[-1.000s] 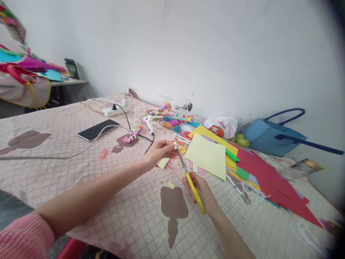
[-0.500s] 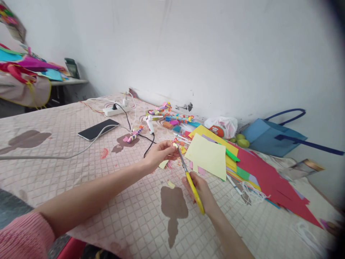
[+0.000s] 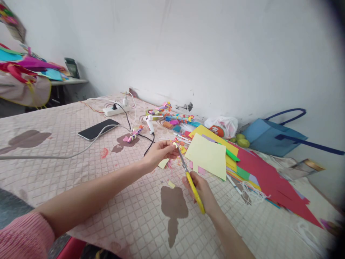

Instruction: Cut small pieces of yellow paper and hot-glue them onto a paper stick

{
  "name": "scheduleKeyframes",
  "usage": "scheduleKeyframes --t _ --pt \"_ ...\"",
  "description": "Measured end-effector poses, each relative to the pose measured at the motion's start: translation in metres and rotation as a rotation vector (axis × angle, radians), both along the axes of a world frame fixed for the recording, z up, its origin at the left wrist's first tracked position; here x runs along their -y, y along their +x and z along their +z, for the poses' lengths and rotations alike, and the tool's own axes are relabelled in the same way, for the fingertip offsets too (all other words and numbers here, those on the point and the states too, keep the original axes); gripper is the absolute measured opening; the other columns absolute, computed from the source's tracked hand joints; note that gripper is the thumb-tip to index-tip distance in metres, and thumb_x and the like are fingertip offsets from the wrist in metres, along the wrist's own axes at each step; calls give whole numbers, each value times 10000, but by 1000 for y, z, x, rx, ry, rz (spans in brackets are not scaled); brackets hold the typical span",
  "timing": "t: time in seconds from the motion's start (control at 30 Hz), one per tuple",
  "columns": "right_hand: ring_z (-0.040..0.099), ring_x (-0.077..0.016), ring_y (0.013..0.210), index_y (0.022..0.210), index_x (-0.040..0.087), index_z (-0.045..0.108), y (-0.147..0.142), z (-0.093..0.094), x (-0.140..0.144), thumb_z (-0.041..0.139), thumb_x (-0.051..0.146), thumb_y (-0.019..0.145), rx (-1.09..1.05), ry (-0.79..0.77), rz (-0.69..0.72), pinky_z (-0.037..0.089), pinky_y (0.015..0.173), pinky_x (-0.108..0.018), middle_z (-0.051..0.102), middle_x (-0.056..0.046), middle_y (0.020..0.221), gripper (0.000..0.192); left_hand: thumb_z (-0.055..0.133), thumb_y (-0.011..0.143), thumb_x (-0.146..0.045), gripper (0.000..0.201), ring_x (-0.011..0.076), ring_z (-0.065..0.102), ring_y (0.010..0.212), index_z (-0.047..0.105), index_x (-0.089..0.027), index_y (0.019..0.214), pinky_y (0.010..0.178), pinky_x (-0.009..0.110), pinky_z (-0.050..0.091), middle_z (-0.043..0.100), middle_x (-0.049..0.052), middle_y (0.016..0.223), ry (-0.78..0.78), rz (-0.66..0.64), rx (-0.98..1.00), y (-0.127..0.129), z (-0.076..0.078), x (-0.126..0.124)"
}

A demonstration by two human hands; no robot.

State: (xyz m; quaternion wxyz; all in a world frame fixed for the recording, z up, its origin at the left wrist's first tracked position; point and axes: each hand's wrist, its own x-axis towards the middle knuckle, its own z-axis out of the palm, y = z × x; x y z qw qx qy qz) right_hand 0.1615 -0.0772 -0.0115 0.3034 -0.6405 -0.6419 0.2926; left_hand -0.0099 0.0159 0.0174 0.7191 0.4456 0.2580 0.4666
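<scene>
Almost nothing moved; left hand (image 3: 161, 152) pinching small pale piece (image 3: 175, 145), right hand (image 3: 204, 187) gripping yellow-handled scissors (image 3: 189, 178)

Scissors (image 3: 193, 185): yellow-handled, metal-bladed; slanted, tips pointing away;
Paper piece (image 3: 175, 145): small, pale yellow; at the scissors' tips

Single head-worn view, facing forward and down, tabletop (image 3: 132, 208) close below, wall (image 3: 188, 50) beyond.
</scene>
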Motion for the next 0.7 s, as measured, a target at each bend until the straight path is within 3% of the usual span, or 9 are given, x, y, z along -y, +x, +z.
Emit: scheduleKeyframes --t 0.7 --pt "332 -69 407 642 210 374 -1 -2 -1 463 490 793 7 13 -8 277 360 -179 341 77 491 330 687 712 -306 252 125 643 666 519 -119 731 700 277 511 673 55 708 64 34 -47 2 -3 2"
